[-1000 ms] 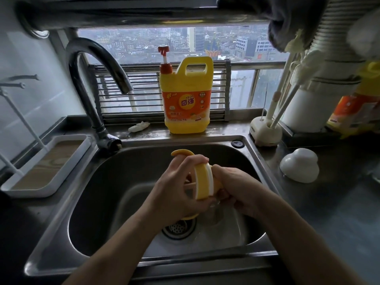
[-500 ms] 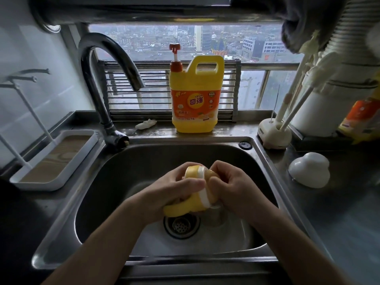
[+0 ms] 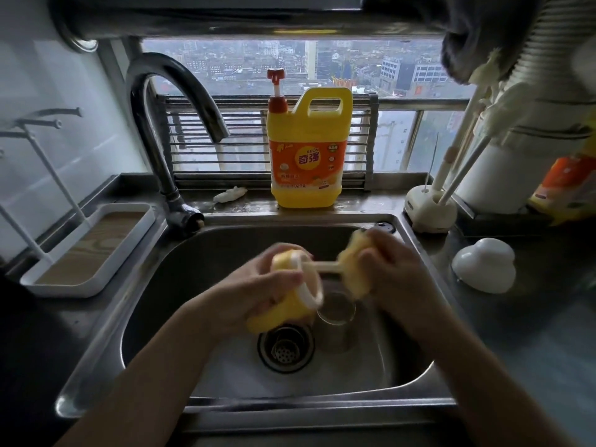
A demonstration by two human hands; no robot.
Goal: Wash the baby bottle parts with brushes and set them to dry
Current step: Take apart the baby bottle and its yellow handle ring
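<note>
The yellow bottle part (image 3: pixel 283 306) is probably light, stiff plastic. If it is wet it will be slick, so the safest hold looks like a wrap round its broad body rather than a pinch on the thin white ring (image 3: pixel 309 293) at its mouth. It is rounded, with the ring facing right, and a slim cream stem (image 3: pixel 322 267) runs from it to a second yellow piece (image 3: pixel 350 269). That piece is too blurred to identify, and the stem looks like the weak spot under a sideways pull.

Both parts are held above the sink (image 3: pixel 225 250). The left hand (image 3: pixel 254 287) curls round the ringed part, and the right hand (image 3: pixel 396 269) clenches the blurred piece.

A clear bottle body (image 3: pixel 335 312) lies in the basin just beside the drain (image 3: pixel 285 348), below the hands. It would be fragile if it is glass.

Behind the sink are the tap (image 3: pixel 167 101) and a yellow detergent jug (image 3: pixel 308 150). On the bench (image 3: pixel 532 343) to the right are a brush holder (image 3: pixel 430 209) and a white domed cap (image 3: pixel 483 269), and a drying tray (image 3: pixel 93 250) waits on the left.
</note>
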